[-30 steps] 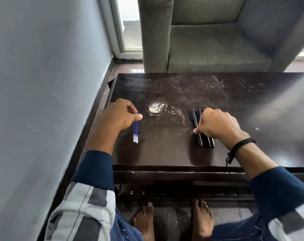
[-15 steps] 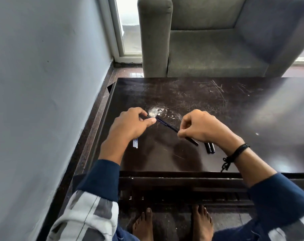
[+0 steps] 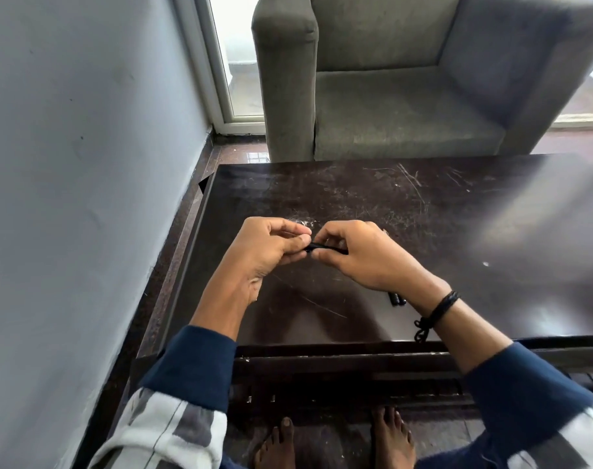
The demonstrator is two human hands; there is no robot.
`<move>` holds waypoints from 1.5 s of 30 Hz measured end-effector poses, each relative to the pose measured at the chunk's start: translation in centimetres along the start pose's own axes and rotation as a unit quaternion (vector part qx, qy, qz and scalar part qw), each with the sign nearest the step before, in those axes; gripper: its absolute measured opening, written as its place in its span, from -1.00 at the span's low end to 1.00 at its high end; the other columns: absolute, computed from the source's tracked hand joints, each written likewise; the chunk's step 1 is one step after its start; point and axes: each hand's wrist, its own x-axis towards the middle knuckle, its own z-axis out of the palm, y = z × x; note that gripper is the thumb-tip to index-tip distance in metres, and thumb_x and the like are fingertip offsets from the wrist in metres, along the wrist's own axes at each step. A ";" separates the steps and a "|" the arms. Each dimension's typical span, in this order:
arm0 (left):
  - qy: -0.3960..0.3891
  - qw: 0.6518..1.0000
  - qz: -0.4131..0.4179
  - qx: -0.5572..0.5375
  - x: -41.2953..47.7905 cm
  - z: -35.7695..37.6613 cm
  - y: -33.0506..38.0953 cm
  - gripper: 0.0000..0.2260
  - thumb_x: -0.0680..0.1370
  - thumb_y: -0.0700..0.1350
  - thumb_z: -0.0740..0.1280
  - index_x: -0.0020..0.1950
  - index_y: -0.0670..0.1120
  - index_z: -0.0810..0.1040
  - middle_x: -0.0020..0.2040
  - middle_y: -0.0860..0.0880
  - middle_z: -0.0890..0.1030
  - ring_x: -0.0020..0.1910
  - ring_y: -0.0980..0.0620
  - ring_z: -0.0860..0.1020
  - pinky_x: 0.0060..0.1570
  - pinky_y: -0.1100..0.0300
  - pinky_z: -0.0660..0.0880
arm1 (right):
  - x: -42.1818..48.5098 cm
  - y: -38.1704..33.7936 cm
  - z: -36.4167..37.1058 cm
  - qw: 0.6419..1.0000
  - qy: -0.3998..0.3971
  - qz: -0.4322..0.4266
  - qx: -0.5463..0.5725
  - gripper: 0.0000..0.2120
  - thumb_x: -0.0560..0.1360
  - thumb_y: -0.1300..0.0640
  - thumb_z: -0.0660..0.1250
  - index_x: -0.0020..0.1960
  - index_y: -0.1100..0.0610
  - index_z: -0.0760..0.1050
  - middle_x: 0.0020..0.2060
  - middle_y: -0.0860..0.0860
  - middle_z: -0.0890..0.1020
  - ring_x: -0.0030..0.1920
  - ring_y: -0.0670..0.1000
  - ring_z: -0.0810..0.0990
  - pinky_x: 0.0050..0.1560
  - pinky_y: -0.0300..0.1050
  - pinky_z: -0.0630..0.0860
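Left hand and right hand now meet; both pinch pen — closer.

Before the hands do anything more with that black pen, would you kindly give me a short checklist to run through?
1. Right hand grips the black pen firmly: ok.
2. Left hand pinches the pen's other end: ok.
3. Pen's end already opened or loosened: cannot tell, as both hands cover it.
4. Anything else held inside the left hand: cannot tell, hidden.
5. Spare pens lie on the table beside the right wrist, out of the way: ok.
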 end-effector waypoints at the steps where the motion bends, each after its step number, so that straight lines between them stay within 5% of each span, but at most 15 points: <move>1: -0.001 1.000 0.000 -0.004 0.0 0.0 -0.1 -0.87 0.48 -0.38 0.45 0.01 -0.31 0.67 -0.11 -0.19 0.67 -0.16 0.01 0.68 -0.15 0.28 0.64 | 0.0 -0.1 0.1 1.000 0.003 -0.004 0.001 -0.90 0.55 -0.03 0.40 0.04 -0.05 0.62 -0.21 -0.16 0.65 -0.12 -0.13 0.59 -0.13 -0.29 0.41; 9: 0.004 0.999 -0.016 -0.043 0.0 0.3 -0.5 -0.93 0.44 -0.38 0.48 -0.09 -0.30 0.68 -0.21 -0.18 0.69 -0.22 -0.03 0.70 -0.14 0.25 0.65 | -0.3 -0.7 1.2 0.995 0.035 -0.034 -0.089 -0.86 0.59 0.03 0.28 0.09 0.03 0.56 0.02 0.00 0.66 0.05 0.15 0.61 -0.05 -0.01 0.47; 23: 0.002 0.997 -0.015 -0.080 0.0 -0.3 -0.4 -0.94 0.45 -0.34 0.47 -0.09 -0.28 0.69 -0.24 -0.16 0.69 -0.25 0.03 0.69 -0.18 0.29 0.62 | -0.8 -1.7 1.2 0.985 0.066 -0.034 -0.156 -0.76 0.61 -0.13 0.19 -0.03 0.01 0.50 -0.18 0.06 0.65 -0.13 0.21 0.63 -0.24 -0.02 0.36; 30: 0.000 0.999 -0.015 -0.049 -0.2 -0.8 -0.6 -0.92 0.44 -0.35 0.49 -0.07 -0.29 0.68 -0.25 -0.13 0.68 -0.26 0.05 0.68 -0.16 0.28 0.64 | -0.9 -1.6 1.6 0.991 0.048 0.017 -0.123 -0.71 0.59 -0.22 0.20 -0.22 -0.09 0.38 -0.21 0.00 0.65 -0.13 0.17 0.63 -0.23 -0.05 0.35; 38: 0.073 0.992 0.024 0.096 0.7 -1.5 -0.7 -0.87 0.47 -0.34 0.47 -0.02 -0.17 0.71 -0.19 -0.08 0.69 -0.27 0.11 0.60 -0.29 0.36 0.54 | 0.7 1.1 0.1 0.988 -0.106 0.068 -0.093 -0.81 0.63 -0.16 0.16 -0.04 -0.13 0.47 -0.15 -0.03 0.58 0.03 0.17 0.59 0.07 0.06 0.49; 42: 0.105 0.983 0.054 0.142 1.2 -1.6 -1.2 -0.80 0.46 -0.35 0.47 -0.08 -0.04 0.71 -0.17 0.01 0.70 -0.19 0.18 0.62 -0.14 0.29 0.54 | 0.8 2.9 -0.4 0.984 -0.066 0.150 -0.074 -0.85 0.59 -0.07 0.23 -0.02 -0.04 0.52 -0.14 0.01 0.64 0.01 0.16 0.62 0.02 -0.04 0.44; 45: 0.104 0.972 0.071 0.199 1.5 -0.4 -1.9 -0.77 0.42 -0.32 0.49 -0.08 0.00 0.72 -0.14 0.06 0.71 -0.08 0.10 0.67 0.09 0.11 0.59 | 1.1 2.9 0.0 0.976 -0.006 0.192 0.105 -0.84 0.52 -0.01 0.33 -0.17 0.05 0.54 -0.29 0.04 0.67 -0.22 0.11 0.70 -0.02 0.14 0.65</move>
